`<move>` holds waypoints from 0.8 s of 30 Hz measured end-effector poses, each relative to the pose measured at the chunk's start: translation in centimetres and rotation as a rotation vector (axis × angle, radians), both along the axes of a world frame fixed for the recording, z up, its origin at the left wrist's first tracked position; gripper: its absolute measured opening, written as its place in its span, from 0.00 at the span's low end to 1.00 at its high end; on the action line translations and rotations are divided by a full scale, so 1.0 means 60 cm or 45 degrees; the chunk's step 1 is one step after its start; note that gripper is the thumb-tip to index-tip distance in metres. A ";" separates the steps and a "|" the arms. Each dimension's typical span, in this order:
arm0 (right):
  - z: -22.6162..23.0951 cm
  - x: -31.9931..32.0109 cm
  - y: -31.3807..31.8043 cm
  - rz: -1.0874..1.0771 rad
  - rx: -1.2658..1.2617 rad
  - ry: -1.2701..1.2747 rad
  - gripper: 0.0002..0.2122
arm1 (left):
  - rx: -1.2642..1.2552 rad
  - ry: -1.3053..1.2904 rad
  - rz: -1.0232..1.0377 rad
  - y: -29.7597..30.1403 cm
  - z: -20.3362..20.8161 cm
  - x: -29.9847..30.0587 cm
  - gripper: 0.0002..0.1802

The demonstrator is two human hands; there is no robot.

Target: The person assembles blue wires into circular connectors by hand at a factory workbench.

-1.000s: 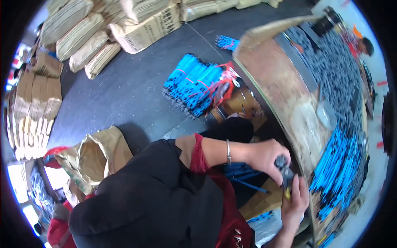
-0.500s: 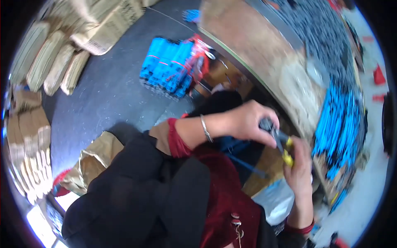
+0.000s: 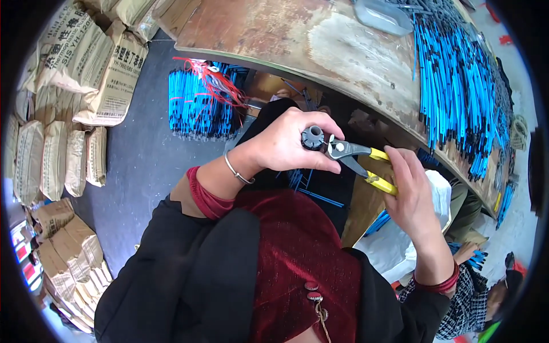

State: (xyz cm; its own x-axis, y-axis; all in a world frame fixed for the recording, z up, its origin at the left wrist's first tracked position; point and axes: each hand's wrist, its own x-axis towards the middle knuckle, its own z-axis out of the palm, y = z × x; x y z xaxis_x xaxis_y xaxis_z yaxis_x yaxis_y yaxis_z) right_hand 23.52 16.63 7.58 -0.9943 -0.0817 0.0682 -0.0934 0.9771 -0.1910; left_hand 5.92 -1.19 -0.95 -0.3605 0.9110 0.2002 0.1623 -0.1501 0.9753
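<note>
In my left hand [image 3: 286, 140] is a dark grey ribbed cylindrical part [image 3: 312, 137] with a round hole in its end, wrapped by my fingers and thumb. My right hand [image 3: 413, 197] grips a pair of pliers [image 3: 357, 151] by its yellow handles, which stand apart. The metal jaws reach to the side of the grey part, between my left thumb and forefinger. Something small and whitish shows at the jaws, too small to name. Both hands are above my lap, close to the edge of the wooden table [image 3: 274, 34].
Many blue rods with black ends [image 3: 457, 86] lie piled on the table's right side, near a clear plastic tray [image 3: 384, 16]. Blue rod bundles with red ties [image 3: 191, 106] stand on the dark floor. Paper sacks [image 3: 54, 154] line the left. A white bag [image 3: 394, 248] lies at my right.
The view has turned, so the table and floor bundles sit differently in it. The pliers are seen more side-on, their jaws by the grey part. Both hands keep their holds.
</note>
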 end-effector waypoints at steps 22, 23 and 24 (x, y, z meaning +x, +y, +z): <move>-0.083 0.032 0.033 -0.272 -2.073 -1.609 0.40 | 0.053 -0.029 -0.261 0.013 0.008 0.004 0.19; -0.075 0.031 0.033 -0.286 -1.941 -1.474 0.40 | 0.000 -0.017 -0.209 0.013 0.010 0.005 0.19; -0.061 0.029 0.030 -0.282 -1.943 -1.475 0.40 | -0.004 -0.016 -0.208 0.013 0.009 0.007 0.19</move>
